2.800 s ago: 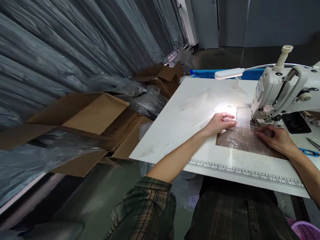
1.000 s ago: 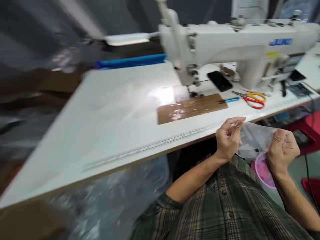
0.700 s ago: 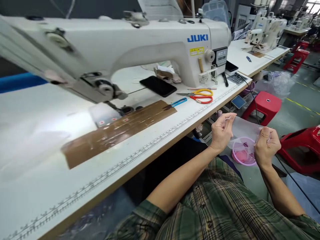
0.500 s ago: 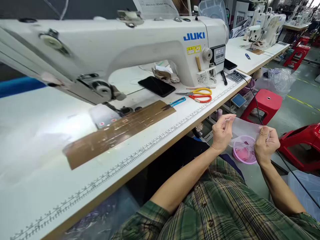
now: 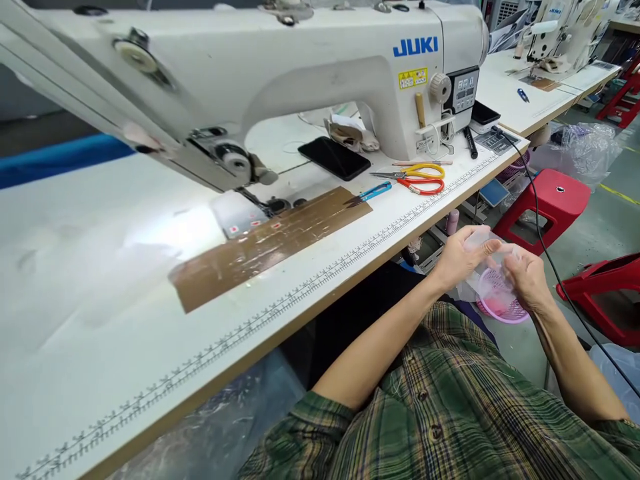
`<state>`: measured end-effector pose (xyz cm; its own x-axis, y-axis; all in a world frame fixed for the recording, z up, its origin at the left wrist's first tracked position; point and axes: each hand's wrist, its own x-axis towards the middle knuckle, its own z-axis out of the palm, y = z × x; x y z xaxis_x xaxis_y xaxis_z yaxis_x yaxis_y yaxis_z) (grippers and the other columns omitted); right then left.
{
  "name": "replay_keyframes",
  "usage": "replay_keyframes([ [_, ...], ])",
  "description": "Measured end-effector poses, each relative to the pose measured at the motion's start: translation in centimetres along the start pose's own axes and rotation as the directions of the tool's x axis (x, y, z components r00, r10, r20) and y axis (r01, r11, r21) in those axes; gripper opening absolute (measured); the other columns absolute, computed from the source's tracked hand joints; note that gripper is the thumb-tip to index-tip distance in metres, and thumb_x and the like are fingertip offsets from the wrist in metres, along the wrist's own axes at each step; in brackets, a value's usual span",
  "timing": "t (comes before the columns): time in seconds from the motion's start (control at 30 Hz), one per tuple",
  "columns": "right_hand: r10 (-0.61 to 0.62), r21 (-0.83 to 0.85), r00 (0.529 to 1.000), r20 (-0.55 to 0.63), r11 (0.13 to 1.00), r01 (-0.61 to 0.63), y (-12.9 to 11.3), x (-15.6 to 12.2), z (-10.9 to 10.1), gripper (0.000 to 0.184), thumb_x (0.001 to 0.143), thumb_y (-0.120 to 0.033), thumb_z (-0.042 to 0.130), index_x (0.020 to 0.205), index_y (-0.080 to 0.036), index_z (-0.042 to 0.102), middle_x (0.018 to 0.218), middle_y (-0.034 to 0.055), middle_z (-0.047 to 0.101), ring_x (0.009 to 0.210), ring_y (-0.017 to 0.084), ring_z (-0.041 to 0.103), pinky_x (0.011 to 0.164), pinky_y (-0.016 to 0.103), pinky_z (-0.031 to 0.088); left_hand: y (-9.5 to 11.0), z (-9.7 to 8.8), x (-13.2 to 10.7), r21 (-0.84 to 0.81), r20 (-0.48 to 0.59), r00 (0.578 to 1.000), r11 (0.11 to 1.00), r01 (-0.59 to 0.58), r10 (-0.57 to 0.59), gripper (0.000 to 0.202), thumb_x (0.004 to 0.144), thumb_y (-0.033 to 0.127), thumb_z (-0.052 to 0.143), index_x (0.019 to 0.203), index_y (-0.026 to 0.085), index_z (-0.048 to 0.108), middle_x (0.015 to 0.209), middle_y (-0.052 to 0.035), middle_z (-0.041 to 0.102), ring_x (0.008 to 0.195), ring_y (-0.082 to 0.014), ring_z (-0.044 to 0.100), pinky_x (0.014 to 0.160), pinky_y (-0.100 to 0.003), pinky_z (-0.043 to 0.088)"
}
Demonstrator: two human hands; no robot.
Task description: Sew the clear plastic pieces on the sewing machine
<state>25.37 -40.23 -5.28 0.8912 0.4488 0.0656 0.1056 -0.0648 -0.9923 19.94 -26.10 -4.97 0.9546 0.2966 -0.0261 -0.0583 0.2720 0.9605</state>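
A piece of thin, see-through white fabric (image 5: 469, 289) hangs between my hands, beyond the table's front edge. My left hand (image 5: 463, 259) is closed on one side of it, thumb pointing right. My right hand (image 5: 526, 275) grips the other side, its fingers curled toward the left hand. The hands are close together and the cloth is bunched between them, so its full shape is hidden. Below, partly seen through the fabric, is a pink mesh basket (image 5: 520, 313) with pink material inside.
On the table (image 5: 150, 360) stands a white sewing machine (image 5: 320, 57). Yellow-and-red scissors (image 5: 425, 180), blue thread snips (image 5: 375, 192) and a black phone (image 5: 335, 158) lie near it. Red stools (image 5: 555, 193) stand at the right, where a black cable (image 5: 543, 240) hangs down.
My hands have moved closer together, and the fabric that was stretched between them is now slack and bunched. The view has shifted slightly, so the machine and table appear further right.
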Motion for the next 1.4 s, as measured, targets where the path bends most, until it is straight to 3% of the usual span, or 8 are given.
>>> replay_keyframes([
  [0.1, 0.053, 0.068, 0.998, 0.014, 0.996, -0.054, -0.2, 0.1, 0.4, 0.057, 0.049, -0.069, 0.086, 0.065, -0.018, 0.069, 0.058, -0.0016, 0.06, 0.049, 0.011, 0.047, 0.047, 0.026, 0.039, 0.1, -0.3, 0.2, 0.024, 0.005, 0.999, 0.999, 0.043, -0.043, 0.061, 0.055, 0.053, 0.093, 0.093, 0.012, 0.068, 0.064, 0.0034, 0.063, 0.053, -0.0063, 0.053, 0.049, -0.018, 0.04],
  [0.23, 0.088, 0.179, 0.995, -0.04, 0.981, -0.08, -0.1, 0.3, 1.3, 0.054, 0.049, -0.067, 0.086, 0.066, -0.019, 0.069, 0.061, -0.0009, 0.063, 0.052, 0.012, 0.051, 0.049, 0.027, 0.044, -0.1, -0.8, -0.2, 0.062, 0.124, 0.983, 0.99, 0.127, -0.134, 0.053, 0.058, 0.035, 0.093, 0.101, 0.012, 0.071, 0.063, 0.0042, 0.062, 0.046, -0.0052, 0.047, 0.039, -0.017, 0.033],
  [0.37, 0.119, 0.254, 0.991, -0.061, 0.962, -0.1, -0.1, 0.7, 1.6, 0.052, 0.05, -0.064, 0.088, 0.07, -0.02, 0.07, 0.059, -0.0018, 0.062, 0.049, 0.012, 0.051, 0.045, 0.026, 0.044, 0.0, -1.8, -1.0, 0.138, 0.273, 0.944, 0.979, 0.152, -0.185, 0.027, 0.066, 0.031, 0.087, 0.083, 0.013, 0.075, 0.063, 0.0017, 0.066, 0.045, -0.0045, 0.046, 0.038, -0.016, 0.031],
  [0.53, 0.141, 0.278, 0.99, 0.001, 0.951, -0.136, -0.5, 1.0, 1.9, 0.049, 0.05, -0.059, 0.09, 0.067, -0.019, 0.068, 0.058, -0.0012, 0.062, 0.047, 0.012, 0.052, 0.042, 0.027, 0.045, 0.9, -3.5, -1.5, 0.166, 0.409, 0.886, 0.973, 0.163, -0.218, 0.037, 0.056, 0.034, 0.094, 0.083, 0.015, 0.078, 0.072, -0.0016, 0.073, 0.057, -0.0088, 0.06, 0.055, -0.02, 0.049],
  [0.8, 0.147, 0.264, 0.988, 0.043, 0.952, -0.154, -0.8, 0.9, 2.7, 0.053, 0.051, -0.067, 0.087, 0.07, -0.02, 0.071, 0.057, -0.001, 0.062, 0.048, 0.013, 0.053, 0.045, 0.028, 0.047, 1.0, -3.4, -0.9, -0.07, 0.293, 0.952, 0.991, 0.112, -0.087, 0.069, 0.054, 0.075, 0.081, 0.084, 0.012, 0.076, 0.083, -0.0095, 0.077, 0.075, -0.0164, 0.071, 0.078, -0.029, 0.056],
  [1.03, 0.048, 0.08, 0.997, -0.053, 0.996, -0.043, 0.0, 1.1, 2.6, 0.065, 0.064, -0.083, 0.07, 0.053, -0.019, 0.059, 0.039, -0.007, 0.035, 0.038, 0.007, 0.029, 0.039, 0.023, 0.023, 0.1, -3.3, -1.2, -0.047, 0.148, 0.986, 0.995, 0.083, -0.076, 0.059, 0.059, 0.064, 0.087, 0.083, 0.013, 0.072, 0.077, -0.0063, 0.076, 0.063, -0.0132, 0.069, 0.065, -0.025, 0.054],
  [1.23, -0.062, -0.056, 0.99, -0.127, 0.997, 0.055, 0.1, 0.6, 3.1, 0.061, 0.072, -0.076, 0.066, 0.066, -0.017, 0.075, 0.04, -0.0071, 0.033, 0.041, 0.009, 0.031, 0.044, 0.026, 0.026, -1.6, -2.7, -1.2, 0.12, -0.127, 0.989, 0.991, -0.065, 0.081, 0.068, 0.075, 0.084, 0.059, 0.074, 0.016, 0.065, 0.035, 0.0068, 0.045, 0.033, -0.007, 0.038, 0.039, -0.02, 0.03],
  [1.4, -0.099, -0.028, 0.967, -0.233, 0.995, 0.095, 0.7, 0.5, 3.6, 0.067, 0.075, -0.079, 0.063, 0.085, -0.015, 0.081, 0.041, -0.0079, 0.034, 0.042, 0.009, 0.027, 0.045, 0.026, 0.025, -2.4, -2.7, -1.4, 0.144, -0.133, 0.986, 0.986, -0.082, 0.101, 0.076, 0.07, 0.093, 0.053, 0.071, 0.017, 0.064, 0.032, 0.0078, 0.038, 0.028, -0.0072, 0.034, 0.036, -0.022, 0.023],
])
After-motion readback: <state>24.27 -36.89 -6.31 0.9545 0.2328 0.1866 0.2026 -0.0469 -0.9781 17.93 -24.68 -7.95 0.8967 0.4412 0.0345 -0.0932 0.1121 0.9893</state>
